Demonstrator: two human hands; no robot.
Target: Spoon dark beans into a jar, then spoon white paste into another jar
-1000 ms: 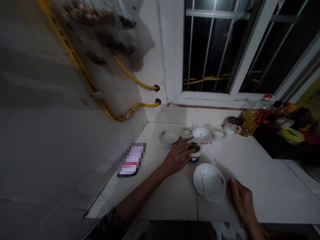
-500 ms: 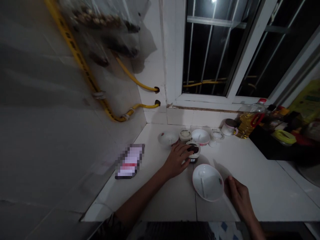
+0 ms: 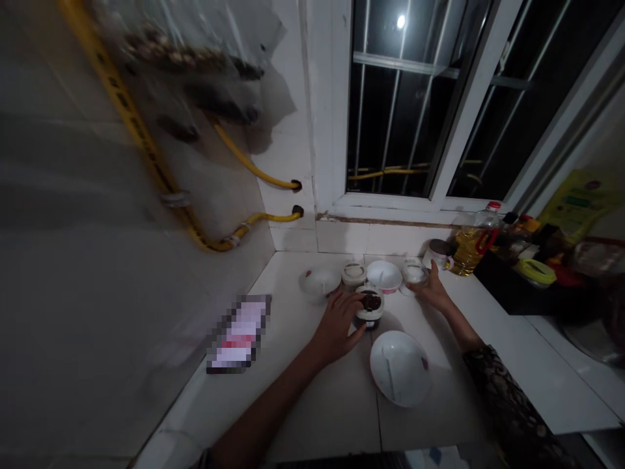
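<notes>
My left hand (image 3: 336,326) rests against the left side of a small jar (image 3: 370,316) with dark red contents showing at its top. Its fingers are spread, the thumb low at the jar's front. At the back, my right hand (image 3: 433,293) curls its fingers around the front of a clear glass jar (image 3: 415,272) with something white in it, the thumb up at its right side. A white bowl (image 3: 400,368) with a light streak reflected inside stands nearest me. Farther back are another white bowl (image 3: 384,276), a pale-topped jar (image 3: 353,275) and a third bowl (image 3: 321,281).
A phone with a blurred screen (image 3: 239,332) lies at the left by the tiled wall. Beyond my right hand stand a mug (image 3: 438,253), an oil bottle (image 3: 467,251) and a black rack (image 3: 508,286) of condiments. Yellow pipe (image 3: 141,140) runs along the wall.
My right hand has moved from beside the near bowl up to the clear glass jar at the back. My left hand's fingers have slid left off the dark-red jar's top. The view has shifted slightly.
</notes>
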